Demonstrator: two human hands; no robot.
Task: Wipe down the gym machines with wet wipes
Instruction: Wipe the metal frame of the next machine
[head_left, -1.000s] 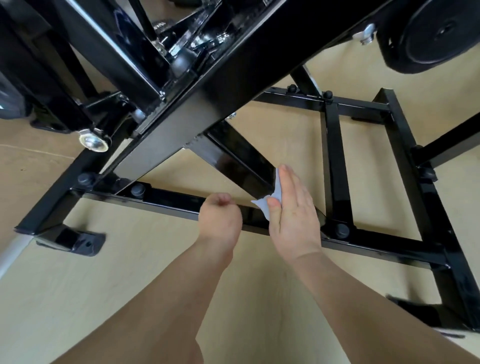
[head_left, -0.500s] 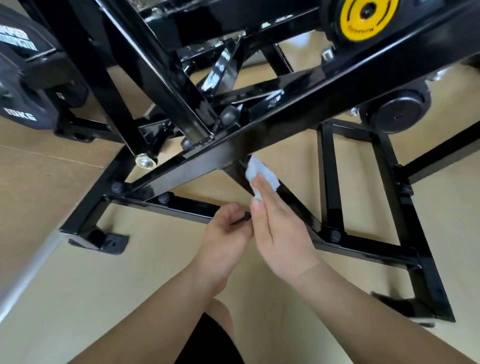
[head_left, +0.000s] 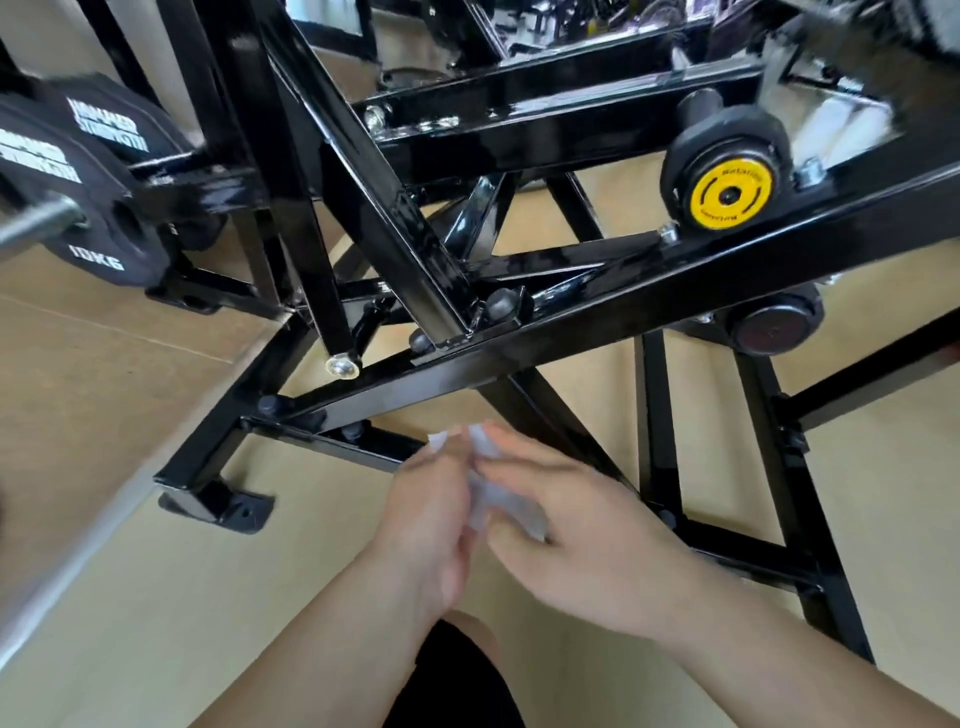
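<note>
A black steel gym machine frame (head_left: 571, 332) fills the upper view, its beams crossing above a tan floor. A white wet wipe (head_left: 485, 493) sits between both hands, just in front of the frame's low cross bar (head_left: 343, 441). My left hand (head_left: 426, 514) pinches the wipe's upper left part with its fingertips. My right hand (head_left: 576, 530) holds the wipe's right side, with a corner showing under its fingers. Both hands are off the metal and blurred by motion.
Black weight plates (head_left: 88, 208) marked 10KG hang at the left. A roller with a yellow cap (head_left: 730, 195) sits on the upper right beam. A bolted foot plate (head_left: 228, 506) lies on the floor at the lower left. My dark-clothed knee (head_left: 457, 680) shows at the bottom.
My right hand has pulled the wipe off the diagonal strut and back toward me. My left hand has come up to take hold of the wipe too. The view has tilted upward.
</note>
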